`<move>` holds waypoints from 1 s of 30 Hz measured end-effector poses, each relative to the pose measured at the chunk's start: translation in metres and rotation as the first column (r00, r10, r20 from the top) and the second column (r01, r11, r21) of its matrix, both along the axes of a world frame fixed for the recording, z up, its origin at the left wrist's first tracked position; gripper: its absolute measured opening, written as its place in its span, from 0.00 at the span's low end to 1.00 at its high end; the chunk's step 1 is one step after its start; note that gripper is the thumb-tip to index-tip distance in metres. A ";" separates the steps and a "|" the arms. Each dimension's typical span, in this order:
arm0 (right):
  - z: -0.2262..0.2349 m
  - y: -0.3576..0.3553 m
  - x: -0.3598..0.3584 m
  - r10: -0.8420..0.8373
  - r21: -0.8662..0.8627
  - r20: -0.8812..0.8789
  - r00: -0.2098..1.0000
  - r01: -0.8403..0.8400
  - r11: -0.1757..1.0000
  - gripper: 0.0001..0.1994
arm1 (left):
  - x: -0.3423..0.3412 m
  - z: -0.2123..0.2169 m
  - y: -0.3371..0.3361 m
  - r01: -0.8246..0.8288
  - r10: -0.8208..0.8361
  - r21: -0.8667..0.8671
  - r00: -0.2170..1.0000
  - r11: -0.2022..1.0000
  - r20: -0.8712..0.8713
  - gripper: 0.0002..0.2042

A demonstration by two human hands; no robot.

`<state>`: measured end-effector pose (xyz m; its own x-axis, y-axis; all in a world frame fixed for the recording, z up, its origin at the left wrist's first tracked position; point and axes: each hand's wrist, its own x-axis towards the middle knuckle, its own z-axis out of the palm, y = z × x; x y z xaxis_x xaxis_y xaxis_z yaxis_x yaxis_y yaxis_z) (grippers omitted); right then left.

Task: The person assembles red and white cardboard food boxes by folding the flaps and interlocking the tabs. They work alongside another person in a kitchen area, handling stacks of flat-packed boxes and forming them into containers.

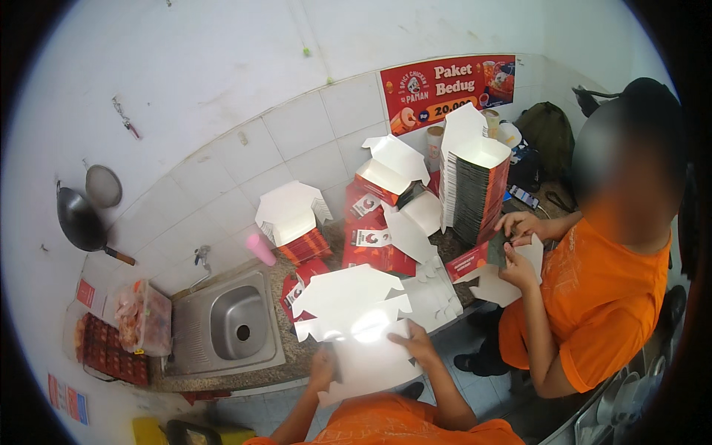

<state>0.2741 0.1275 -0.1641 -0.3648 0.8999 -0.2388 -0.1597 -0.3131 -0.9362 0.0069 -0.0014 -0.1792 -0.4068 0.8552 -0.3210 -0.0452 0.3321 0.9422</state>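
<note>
In front of me I hold an unfolded white cardboard box blank (354, 326), its pale inner side up and its tabs spread out. My left hand (323, 368) is closed on its left edge. At the right edge my right hand (417, 345) grips it, the thumb lying on top and the other fingers hidden below. More flat white blanks (434, 300) lie on the counter just beyond my right hand. Flat red printed blanks (371, 236) spread behind the sheet I hold.
A tall stack of nested boxes (478, 185) and a shorter stack (297, 230) stand along the wall, near a pink cup (261, 248). A steel sink (241, 322) is at left. At right a co-worker in orange (608, 304) handles another red-and-white blank (498, 278).
</note>
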 end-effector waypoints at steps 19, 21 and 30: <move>0.034 -0.028 0.061 -0.275 0.095 -0.005 0.961 0.275 0.957 0.11 | 0.013 0.018 0.033 0.377 -0.378 -0.052 0.926 0.925 0.001 0.22; 0.030 -0.028 0.060 -0.316 0.131 0.003 0.949 0.313 0.941 0.11 | 0.004 -0.001 0.031 0.371 -0.363 -0.069 0.925 0.926 0.112 0.22; 0.011 -0.048 0.078 -0.331 0.117 0.104 0.938 0.318 0.941 0.12 | 0.023 0.048 0.039 0.565 -0.583 -0.147 0.767 0.812 -0.267 0.21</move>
